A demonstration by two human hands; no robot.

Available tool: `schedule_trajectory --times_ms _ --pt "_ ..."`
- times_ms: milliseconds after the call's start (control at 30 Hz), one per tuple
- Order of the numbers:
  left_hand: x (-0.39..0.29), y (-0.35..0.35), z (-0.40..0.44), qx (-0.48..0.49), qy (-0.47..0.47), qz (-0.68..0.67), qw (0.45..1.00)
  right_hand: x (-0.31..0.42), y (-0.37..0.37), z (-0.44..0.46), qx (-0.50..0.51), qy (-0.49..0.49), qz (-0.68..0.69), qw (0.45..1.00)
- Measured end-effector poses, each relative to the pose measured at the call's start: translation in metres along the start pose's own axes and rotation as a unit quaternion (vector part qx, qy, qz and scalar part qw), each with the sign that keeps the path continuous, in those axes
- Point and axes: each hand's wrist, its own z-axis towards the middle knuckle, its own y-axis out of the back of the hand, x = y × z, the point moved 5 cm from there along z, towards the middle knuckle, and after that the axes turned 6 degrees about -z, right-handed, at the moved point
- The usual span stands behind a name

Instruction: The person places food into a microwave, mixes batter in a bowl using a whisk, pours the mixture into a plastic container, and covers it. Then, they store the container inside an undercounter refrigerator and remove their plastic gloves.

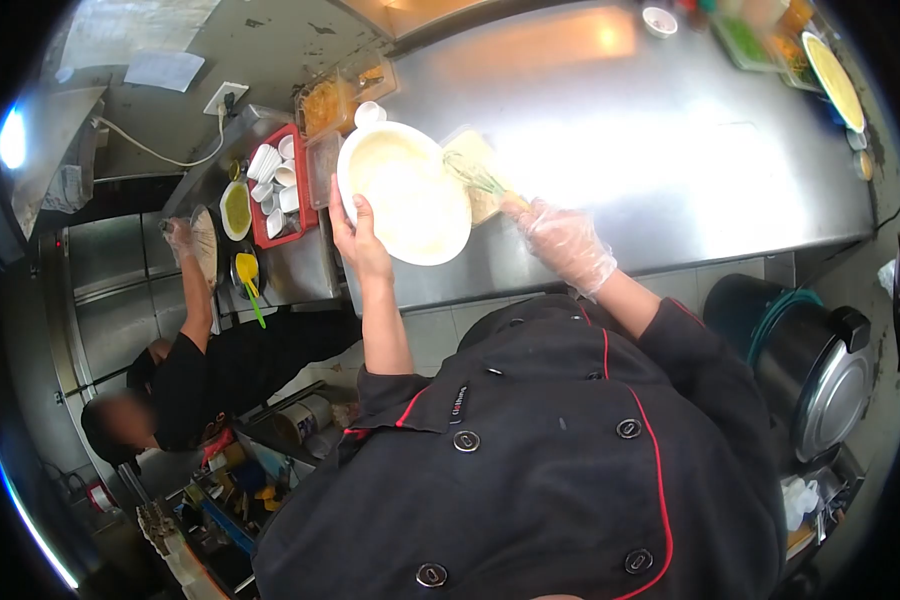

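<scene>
My bare left hand (363, 245) grips the near-left rim of a white round bowl (410, 195), thumb on the edge. Its inside is washed out by glare, so the contents cannot be made out. My right hand (570, 240), in a clear plastic glove, is closed round the end of a bundle of thin pale-green strands (477, 172). Blur hides whether they are stalks or part of a utensil. The strands reach the bowl's right rim, over a clear container (482, 195) with pale contents.
On the left, a red tray (296, 235) holds several small white cups. Beside it lie a green-filled dish (235, 210) and a yellow ladle (248, 268). A co-worker (225, 365) stands there, one arm over the counter. A large lidded pot (810, 350) stands at the right.
</scene>
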Motion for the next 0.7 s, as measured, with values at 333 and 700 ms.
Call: schedule_trajectory --times_ms 333,700 --pt "0.014 0.024 0.003 -0.022 0.118 -0.075 0.99 -0.021 -0.022 -0.033 0.088 -0.099 -0.002 0.991" --pt "0.035 0.041 -0.009 -0.03 0.259 -0.166 0.951 -0.007 -0.005 -0.022 0.019 -0.112 0.073 0.991"
